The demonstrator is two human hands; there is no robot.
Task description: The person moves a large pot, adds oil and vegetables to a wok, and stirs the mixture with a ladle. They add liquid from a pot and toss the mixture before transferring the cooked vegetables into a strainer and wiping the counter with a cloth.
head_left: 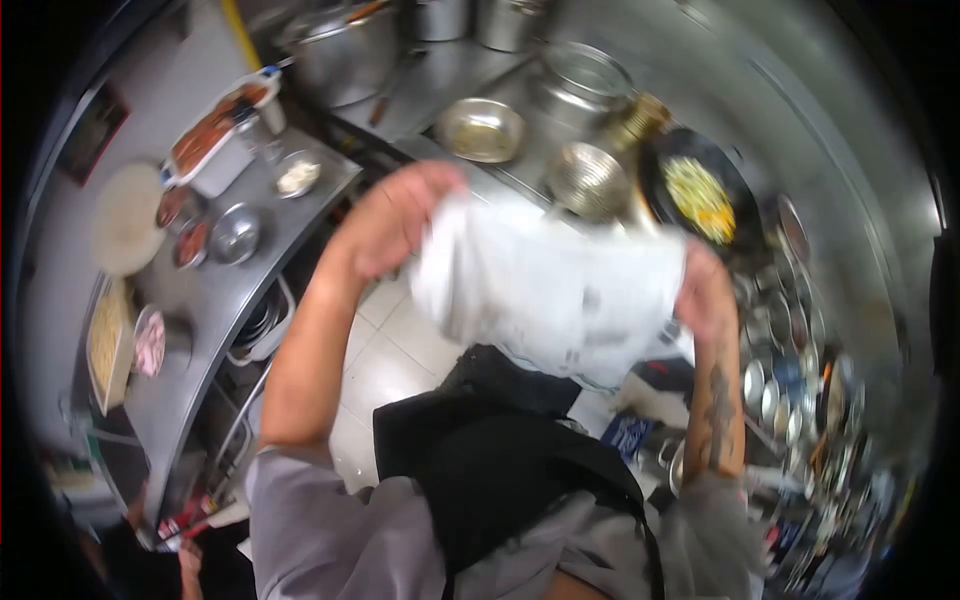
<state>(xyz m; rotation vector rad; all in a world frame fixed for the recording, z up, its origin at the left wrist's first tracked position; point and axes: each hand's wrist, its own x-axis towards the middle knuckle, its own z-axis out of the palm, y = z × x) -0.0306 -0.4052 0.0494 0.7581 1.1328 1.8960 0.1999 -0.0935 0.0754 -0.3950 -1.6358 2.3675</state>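
Note:
A white cloth [560, 285] with grey stains hangs stretched between my two hands, in front of my black apron [500, 450]. My left hand [405, 215] is closed on its left end, blurred by motion. At the opposite end, my right hand [707, 295] grips the cloth's edge. Beyond the right hand sits a black wok [742, 195] holding shredded green, white and orange food [697, 195]. A perforated metal strainer [588, 178] lies just past the cloth's upper edge. The cloth hides part of the stove front and floor.
On the left, a steel counter [225, 300] carries a white tub of reddish food [215, 150], small metal bowls [237, 233] and a tray of noodle-like food [110, 330]. A large pot [345, 60] stands at the back. Many ladles and utensils [800, 400] crowd the right. Another person's hand [190, 555] shows lower left.

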